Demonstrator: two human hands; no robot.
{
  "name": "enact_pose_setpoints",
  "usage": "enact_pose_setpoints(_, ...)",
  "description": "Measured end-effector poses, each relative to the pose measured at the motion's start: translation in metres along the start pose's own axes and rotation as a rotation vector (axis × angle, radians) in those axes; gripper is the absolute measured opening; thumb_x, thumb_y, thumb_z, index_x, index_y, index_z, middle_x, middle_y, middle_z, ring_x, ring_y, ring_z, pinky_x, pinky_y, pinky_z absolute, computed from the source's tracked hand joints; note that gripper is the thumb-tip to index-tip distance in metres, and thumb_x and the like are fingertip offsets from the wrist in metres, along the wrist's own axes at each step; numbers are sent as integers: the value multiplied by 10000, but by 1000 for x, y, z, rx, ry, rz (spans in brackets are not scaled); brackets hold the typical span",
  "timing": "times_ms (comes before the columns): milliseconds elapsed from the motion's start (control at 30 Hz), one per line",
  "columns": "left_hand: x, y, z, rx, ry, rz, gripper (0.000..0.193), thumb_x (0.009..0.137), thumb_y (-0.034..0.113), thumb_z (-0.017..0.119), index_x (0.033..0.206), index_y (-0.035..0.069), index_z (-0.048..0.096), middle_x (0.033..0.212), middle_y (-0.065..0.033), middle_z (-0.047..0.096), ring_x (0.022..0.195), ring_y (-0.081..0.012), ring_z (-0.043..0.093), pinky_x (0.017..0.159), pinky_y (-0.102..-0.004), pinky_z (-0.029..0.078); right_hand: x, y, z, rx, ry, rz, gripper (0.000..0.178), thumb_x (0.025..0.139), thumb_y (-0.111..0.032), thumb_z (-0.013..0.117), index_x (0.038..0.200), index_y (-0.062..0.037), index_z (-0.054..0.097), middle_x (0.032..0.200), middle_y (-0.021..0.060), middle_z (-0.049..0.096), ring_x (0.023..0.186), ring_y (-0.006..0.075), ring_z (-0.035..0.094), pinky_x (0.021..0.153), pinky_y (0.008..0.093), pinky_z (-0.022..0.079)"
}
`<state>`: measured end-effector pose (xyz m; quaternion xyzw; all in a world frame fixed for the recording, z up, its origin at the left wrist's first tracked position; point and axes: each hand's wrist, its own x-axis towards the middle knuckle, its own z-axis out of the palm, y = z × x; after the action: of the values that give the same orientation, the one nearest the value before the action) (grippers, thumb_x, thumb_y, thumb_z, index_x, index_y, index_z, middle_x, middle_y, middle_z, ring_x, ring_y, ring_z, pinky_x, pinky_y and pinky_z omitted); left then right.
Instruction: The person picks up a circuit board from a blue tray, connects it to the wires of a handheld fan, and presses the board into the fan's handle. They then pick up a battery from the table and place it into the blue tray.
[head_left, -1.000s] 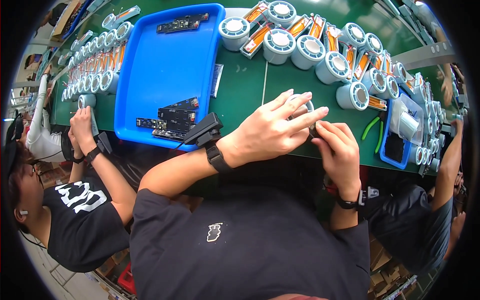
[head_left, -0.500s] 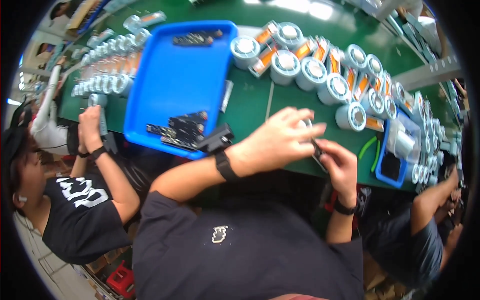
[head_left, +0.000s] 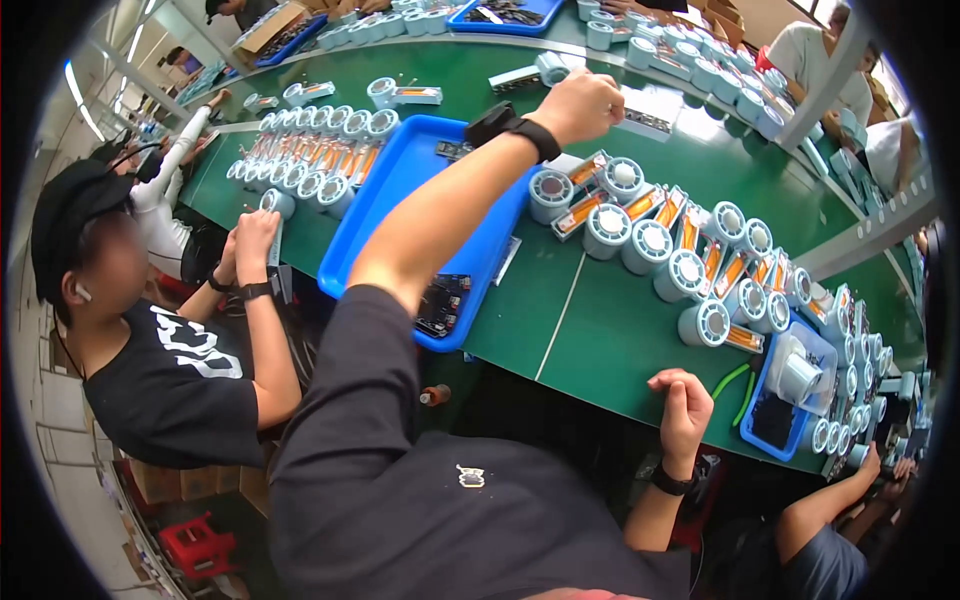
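My left hand [head_left: 582, 108] reaches across the blue tray [head_left: 345, 240] to the far part of the table. Its fingers are curled, and what they hold, if anything, is hidden. Just beyond it lies a light-blue housing [head_left: 516, 79] with a round head; whether the hand touches it I cannot tell. A black box-shaped device [head_left: 490, 121] sits at my left wrist. My right hand [head_left: 686, 418] hovers at the table's near edge, loosely closed, with nothing visible in it. Black circuit boards [head_left: 441, 305] lie at the tray's near end, partly behind my left arm.
Light-blue round housings [head_left: 647, 247] with orange-marked handles stand in rows to the right, more [head_left: 325, 187] at left. Green-handled pliers [head_left: 745, 385] lie beside a small blue bin [head_left: 806, 428]. Co-workers sit on both sides; the left one's hands [head_left: 250, 245] are close to the tray.
My hands have parted. The left moved far forward over the tray; the right drew back toward the table edge. The small dark part between them is out of sight. The view has shifted.
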<state>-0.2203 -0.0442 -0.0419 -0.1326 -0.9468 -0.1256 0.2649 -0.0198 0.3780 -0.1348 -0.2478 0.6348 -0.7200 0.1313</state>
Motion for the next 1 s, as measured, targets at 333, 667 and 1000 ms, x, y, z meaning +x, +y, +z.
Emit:
enact_pose_setpoints(333, -12, -110, -34, 518, 77, -1, 380, 808, 198, 787, 1172, 305, 778, 1397, -10, 649, 1316, -333, 560, 1086, -516, 442, 7, -8, 0, -114, 12, -45, 189, 1049, -84, 602, 960, 71, 663, 918, 141, 698, 836, 206, 681, 774, 304, 546)
enact_pose_setpoints(667, -97, -194, -121, 225, -155, -739, 455, 871, 359, 803, 1299, 252, 691, 1203, -62, 748, 1241, -334, 644, 1047, -672, 391, 10, -10, 0, -93, -22, -16, 192, 1042, -91, 606, 958, 71, 664, 917, 152, 698, 836, 211, 679, 773, 308, 540)
enact_pose_setpoints(1000, -166, 221, -72, -97, -307, 829, 131, 761, 168, 708, 888, 177, 674, 856, 60, 644, 980, -170, 645, 1249, -565, 333, 2, -4, -1, -101, 52, -30, 207, 1056, -109, 586, 978, 65, 665, 923, 144, 689, 863, 212, 654, 796, 311, 522)
